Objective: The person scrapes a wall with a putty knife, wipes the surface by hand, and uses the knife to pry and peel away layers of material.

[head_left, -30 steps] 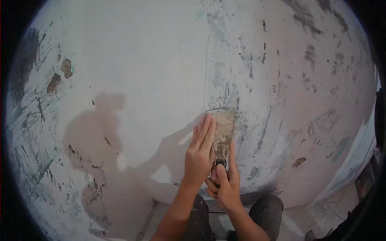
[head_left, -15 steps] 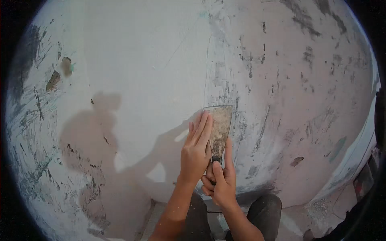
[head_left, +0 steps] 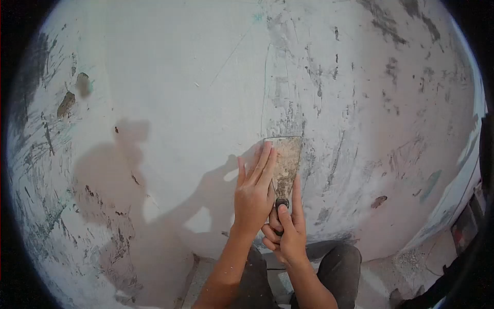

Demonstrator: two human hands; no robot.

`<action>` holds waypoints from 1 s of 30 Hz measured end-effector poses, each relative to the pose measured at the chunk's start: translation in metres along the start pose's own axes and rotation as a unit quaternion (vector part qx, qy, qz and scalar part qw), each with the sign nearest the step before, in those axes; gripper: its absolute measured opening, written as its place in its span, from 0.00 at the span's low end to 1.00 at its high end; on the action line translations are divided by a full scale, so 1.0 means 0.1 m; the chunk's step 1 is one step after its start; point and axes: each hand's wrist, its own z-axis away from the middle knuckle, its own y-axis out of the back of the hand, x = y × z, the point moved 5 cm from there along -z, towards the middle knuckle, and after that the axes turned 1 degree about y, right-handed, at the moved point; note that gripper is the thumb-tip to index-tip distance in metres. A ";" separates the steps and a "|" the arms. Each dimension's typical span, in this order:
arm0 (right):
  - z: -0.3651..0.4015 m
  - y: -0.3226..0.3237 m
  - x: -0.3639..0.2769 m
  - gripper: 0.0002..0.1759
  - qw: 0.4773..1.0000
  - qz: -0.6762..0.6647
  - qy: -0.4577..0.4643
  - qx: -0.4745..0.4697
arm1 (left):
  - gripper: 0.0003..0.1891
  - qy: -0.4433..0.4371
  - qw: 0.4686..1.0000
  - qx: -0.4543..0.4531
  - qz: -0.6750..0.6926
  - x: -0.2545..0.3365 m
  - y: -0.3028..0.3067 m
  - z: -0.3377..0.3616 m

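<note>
A scraper with a wide, stained metal blade lies against the white, dark-streaked wall, its straight edge upward. My right hand grips its dark handle, thumb on top near the blade's neck and the index finger stretched along the blade's right side. On the left part of the blade rest fingertips of my left hand, whose fingers are stretched out, with the little finger side spread away. Grey scuffs and thin lines mark the wall around and above the blade.
Two brown holes, one of them here, mark the wall at left. A shadow of a person falls on the left half. My knees show below, over a dusty floor. Dark objects stand at the right edge.
The scraper and both hands have shifted slightly right in the view. My left hand's outer finger is spread farther from the others.
</note>
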 end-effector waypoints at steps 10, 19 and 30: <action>-0.06 0.02 -0.01 0.37 1.000 -0.010 0.009 -0.017 | 0.36 0.007 1.000 0.006 -0.018 0.07 0.02 -0.07; -0.06 0.01 -0.06 0.38 0.999 -0.016 0.015 -0.033 | 0.35 -0.003 0.998 0.006 -0.055 0.10 0.05 -0.09; -0.11 0.02 -0.10 0.38 0.998 -0.016 0.022 -0.052 | 0.37 0.009 0.989 0.013 -0.144 0.13 0.05 -0.11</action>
